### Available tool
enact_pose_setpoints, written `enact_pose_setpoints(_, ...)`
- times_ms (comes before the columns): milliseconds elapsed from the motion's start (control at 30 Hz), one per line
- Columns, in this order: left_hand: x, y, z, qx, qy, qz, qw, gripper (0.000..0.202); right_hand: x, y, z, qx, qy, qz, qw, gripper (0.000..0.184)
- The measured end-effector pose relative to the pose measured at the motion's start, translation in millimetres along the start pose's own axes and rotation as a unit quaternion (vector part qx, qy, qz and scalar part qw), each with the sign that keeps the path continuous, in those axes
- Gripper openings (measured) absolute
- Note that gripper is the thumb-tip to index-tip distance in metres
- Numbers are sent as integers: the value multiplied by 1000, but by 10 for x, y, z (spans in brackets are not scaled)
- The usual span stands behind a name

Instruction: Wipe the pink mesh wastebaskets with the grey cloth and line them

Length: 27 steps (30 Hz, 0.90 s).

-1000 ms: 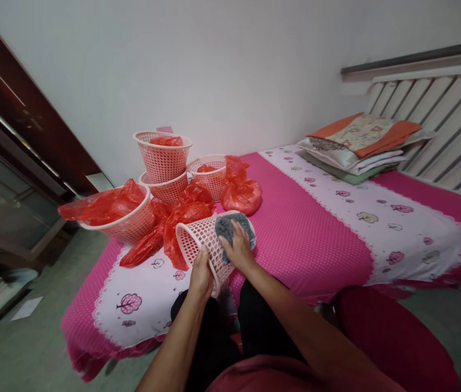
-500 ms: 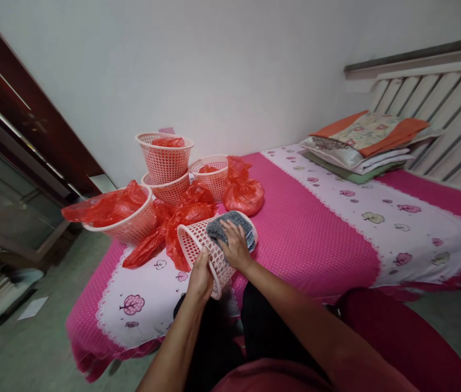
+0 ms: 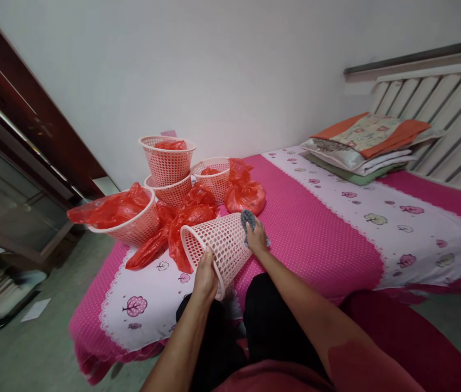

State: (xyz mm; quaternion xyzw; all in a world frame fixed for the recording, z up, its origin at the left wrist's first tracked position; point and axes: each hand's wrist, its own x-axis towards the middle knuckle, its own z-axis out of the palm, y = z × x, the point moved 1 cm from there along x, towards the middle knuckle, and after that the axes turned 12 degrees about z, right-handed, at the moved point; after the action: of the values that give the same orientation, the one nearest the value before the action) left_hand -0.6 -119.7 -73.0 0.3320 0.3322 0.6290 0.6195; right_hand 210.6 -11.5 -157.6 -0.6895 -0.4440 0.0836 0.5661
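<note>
A pale pink perforated plastic basket lies tilted on its side at the bed's near edge, its mouth towards the left. My left hand grips the rim, thumb on the outer wall. At the other end, my right hand is closed on a grey cloth, pressed against the basket's base. Part of the cloth is hidden behind the fingers. Just left of the basket lie crumpled red plastic bags.
Beyond stand a basket stacked in another, a third basket, and a tilted basket holding a red bag. A filled, tied red bag rests nearby. Folded bedding lies at the right on the pink bedspread.
My right hand and the grey cloth have moved right, from the basket's side wall to its base end. The left hand still grips the rim.
</note>
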Motion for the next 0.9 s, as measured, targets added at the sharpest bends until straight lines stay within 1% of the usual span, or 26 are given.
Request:
enact_pose_setpoints(100,47,12,1,-10,2,-15,1000,42,-255,112,-15,50,20,50,997,61)
enact_pose_setpoints(200,102,62,-5,-12,6,-29,999,42,-600,101,-73,69,24,53,996,60)
enact_pose_setpoints(300,139,131,-12,-17,2,-29,999,38,-958,-61,-177,82,0,14,997,48)
enact_pose_setpoints(367,147,167,-13,-27,-12,-34,999,38,-1120,-267,-257,79,-23,-20,996,39)
enact_pose_setpoints(433,146,188,-14,-38,-32,-37,998,40,-1172,-547,-318,75,-56,-54,994,35)
enact_pose_setpoints(500,146,197,-19,-48,-47,-36,997,42,-1124,-869,-333,72,-94,-82,990,34)
enact_pose_setpoints(600,163,191,-44,-56,-52,-29,997,44,-999,-1310,-256,55,-146,-96,983,33)
enact_pose_setpoints(667,180,180,-74,-59,-47,-29,997,44,-974,-1507,-177,56,-167,-103,979,35)
enact_pose_setpoints(700,187,173,-91,-61,-43,-30,997,44,-988,-1565,-145,60,-172,-108,977,36)
enact_pose_setpoints(767,192,158,-120,-66,-33,-33,997,43,-1063,-1602,-121,71,-171,-114,976,39)
enact_pose_setpoints(833,185,149,-135,-69,-29,-31,997,41,-1180,-1551,-164,84,-162,-114,977,43)
enact_pose_setpoints(900,171,152,-126,-73,-35,-29,996,41,-1325,-1442,-265,96,-155,-116,976,47)
